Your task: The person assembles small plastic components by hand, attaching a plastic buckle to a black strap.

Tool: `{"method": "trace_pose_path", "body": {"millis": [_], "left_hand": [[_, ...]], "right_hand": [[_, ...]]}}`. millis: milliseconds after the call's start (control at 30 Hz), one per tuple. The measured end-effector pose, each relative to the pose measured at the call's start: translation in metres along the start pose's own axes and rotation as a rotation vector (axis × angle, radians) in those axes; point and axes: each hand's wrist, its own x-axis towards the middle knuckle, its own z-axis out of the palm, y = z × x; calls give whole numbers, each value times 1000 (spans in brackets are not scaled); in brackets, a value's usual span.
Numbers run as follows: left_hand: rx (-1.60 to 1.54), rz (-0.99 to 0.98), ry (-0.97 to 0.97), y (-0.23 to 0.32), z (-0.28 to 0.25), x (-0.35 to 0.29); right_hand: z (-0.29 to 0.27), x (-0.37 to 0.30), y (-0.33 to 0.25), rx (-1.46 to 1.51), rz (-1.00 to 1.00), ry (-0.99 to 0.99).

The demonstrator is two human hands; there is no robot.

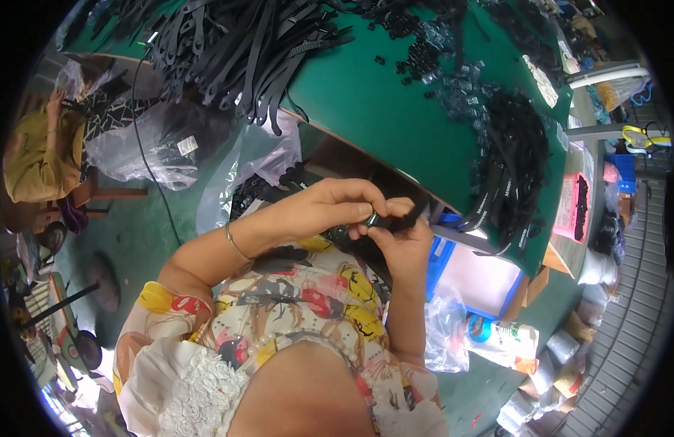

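My left hand [335, 207] and my right hand [407, 237] meet over my lap, just off the near edge of the green table [366, 95]. Between the fingertips of both is a small, shiny black buckle [372, 218], pinched from either side. A dark piece of strap [408, 217] seems to run through the fingers of my right hand, though the fingers hide most of it. Both hands are closed.
A heap of black straps [206, 51] hangs over the table's left edge. Small dark buckles [424, 54] are scattered beyond, near a bundle of printed black straps [508, 175]. A blue-edged tray [475, 277] and a plastic bag [446, 331] are at right. Someone in brown [42, 156] sits at left.
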Motion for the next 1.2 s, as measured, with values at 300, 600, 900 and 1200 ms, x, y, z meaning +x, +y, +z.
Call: {"method": "trace_pose_path", "body": {"millis": [300, 600, 900, 1200], "left_hand": [[-28, -53, -258, 0, -14, 0], [-203, -152, -222, -7, -10, -18], [51, -177, -50, 5, -10, -20], [-39, -184, 18, -9, -13, -17]], "right_hand": [[0, 4, -12, -444, -201, -202], [0, 7, -27, -518, -268, -296], [4, 9, -23, -574, -289, -293], [11, 8, -14, -597, -334, -292]]}}
